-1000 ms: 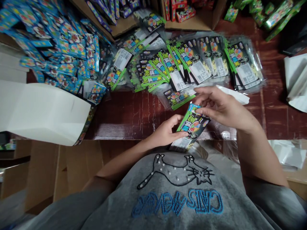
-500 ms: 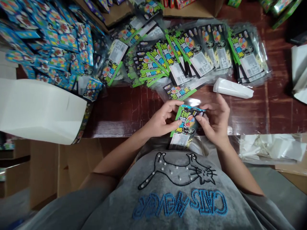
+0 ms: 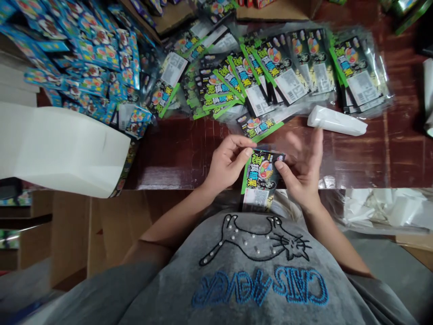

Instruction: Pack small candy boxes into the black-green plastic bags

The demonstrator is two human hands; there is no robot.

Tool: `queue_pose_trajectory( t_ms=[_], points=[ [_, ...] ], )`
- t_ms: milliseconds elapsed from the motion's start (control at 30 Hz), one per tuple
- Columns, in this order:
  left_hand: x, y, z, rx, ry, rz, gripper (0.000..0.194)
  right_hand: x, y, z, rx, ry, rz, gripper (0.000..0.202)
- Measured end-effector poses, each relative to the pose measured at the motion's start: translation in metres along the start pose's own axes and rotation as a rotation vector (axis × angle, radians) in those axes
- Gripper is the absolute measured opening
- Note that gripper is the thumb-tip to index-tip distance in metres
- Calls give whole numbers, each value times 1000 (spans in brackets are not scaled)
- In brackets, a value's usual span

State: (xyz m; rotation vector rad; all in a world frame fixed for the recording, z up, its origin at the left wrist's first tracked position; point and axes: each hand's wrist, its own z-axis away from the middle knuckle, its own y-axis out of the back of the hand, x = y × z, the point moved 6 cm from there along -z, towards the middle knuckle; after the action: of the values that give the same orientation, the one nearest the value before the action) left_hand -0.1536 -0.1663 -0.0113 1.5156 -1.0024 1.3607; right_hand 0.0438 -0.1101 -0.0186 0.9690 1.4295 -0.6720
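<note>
Black-green printed flat pouch [image 3: 260, 178], two-hand grip.
L hand [image 3: 229, 163]: fingers pinch top-left corner; R hand [image 3: 301, 174]: thumb on top-right, other fingers extended.

Single head cam, worn on the wearer's head, looked forward and steeply down. Shirt [image 3: 169, 275] filled the near foreground; left hand [image 3: 226, 163] and right hand [image 3: 302, 175] sat close, mid-frame, surface [image 3: 176, 158] beyond.

From my remote view, a white, flattened paper-like roll [image 3: 337, 121] is lying on the glossy dark-red table [image 3: 176, 158]. Along the top edge I'm seeing purple packets [image 3: 144, 11] and red packets [image 3: 265, 3] sitting by brown cardboard walls [image 3: 277, 13], with shiny green packets [image 3: 411, 13] resting at upper right. Below the table, clear plastic [image 3: 331, 203] is holding white scraps [image 3: 385, 205], and brown cardboard panels [image 3: 71, 230] are standing at lower left.
</note>
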Motion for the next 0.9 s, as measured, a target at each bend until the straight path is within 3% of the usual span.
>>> queue_pose_trajectory(
  t_ms=[67, 167, 300, 600, 700, 900],
  points=[
    [3, 1, -1, -18, 2, 13, 29, -4, 2, -4, -23, 24, 2, 97],
    [12, -1, -3, -134, 14, -40, 20, -10, 7, -8, -98, 33, 10, 84],
    [24, -5, -6, -193, 55, -33, 15, -21, 15, -13, -82, 11, 18, 69],
    [34, -7, -25, -253, 152, -79, 14, -2, 18, -35, -105, -255, -254, 81],
    [35, -5, -24, -297, 136, -68, 16, -7, 23, -30, -124, -203, -187, 85],
    [34, -9, -26, -349, 138, -77, 15, -25, 32, -15, -160, -111, -92, 70]
  ],
)
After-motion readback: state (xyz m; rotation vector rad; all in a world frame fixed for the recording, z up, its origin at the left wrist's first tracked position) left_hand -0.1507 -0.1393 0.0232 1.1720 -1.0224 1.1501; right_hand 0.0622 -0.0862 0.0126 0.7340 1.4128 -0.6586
